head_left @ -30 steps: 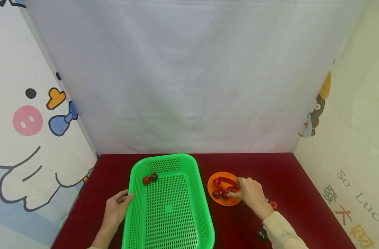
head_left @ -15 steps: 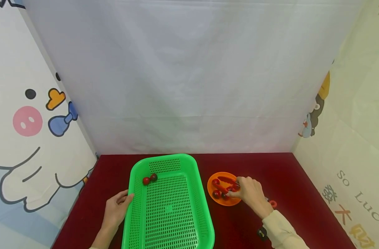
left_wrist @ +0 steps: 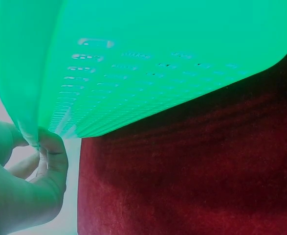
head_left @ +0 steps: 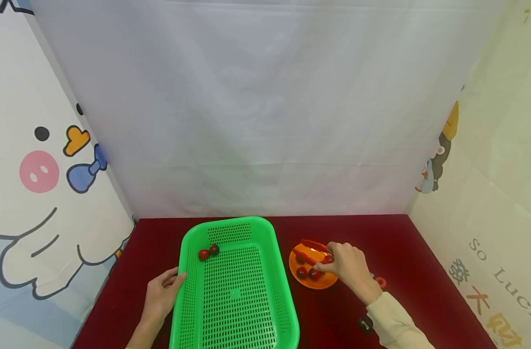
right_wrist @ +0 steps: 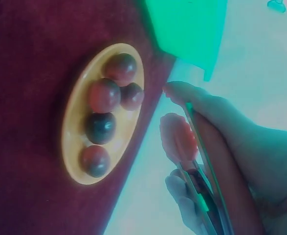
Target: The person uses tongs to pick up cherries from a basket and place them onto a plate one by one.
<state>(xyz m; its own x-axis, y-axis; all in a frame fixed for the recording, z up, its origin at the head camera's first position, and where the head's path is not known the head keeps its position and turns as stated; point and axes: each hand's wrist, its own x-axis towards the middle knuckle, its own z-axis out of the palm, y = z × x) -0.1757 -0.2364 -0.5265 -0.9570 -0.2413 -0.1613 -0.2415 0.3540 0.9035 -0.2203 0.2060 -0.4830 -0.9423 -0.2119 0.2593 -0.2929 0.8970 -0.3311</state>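
A green perforated basket (head_left: pixel 235 295) lies in the middle of the dark red table (head_left: pixel 405 252). Two small red tomatoes (head_left: pixel 208 252) sit in its far left corner. My left hand (head_left: pixel 163 293) grips the basket's left rim; in the left wrist view its fingers (left_wrist: pixel 50 156) curl round the rim of the basket (left_wrist: pixel 148 63). To the right stands an orange plate (head_left: pixel 323 282) with several tomatoes (head_left: pixel 307 274). My right hand (head_left: pixel 341 264) holds red tongs (head_left: pixel 310 249) just over the plate's far side. The right wrist view shows the tongs (right_wrist: pixel 180 139) off the plate (right_wrist: pixel 72 147), with nothing in them.
A small red ring-shaped thing (head_left: pixel 381 282) lies on the table right of my right wrist. A white cloth backdrop (head_left: pixel 265 121) closes the far side; cartoon-printed walls stand at left and right. The table edge runs close along the left wall.
My right hand has raised the tongs from among the tomatoes toward the plate's far edge. The left hand and the basket have stayed put.
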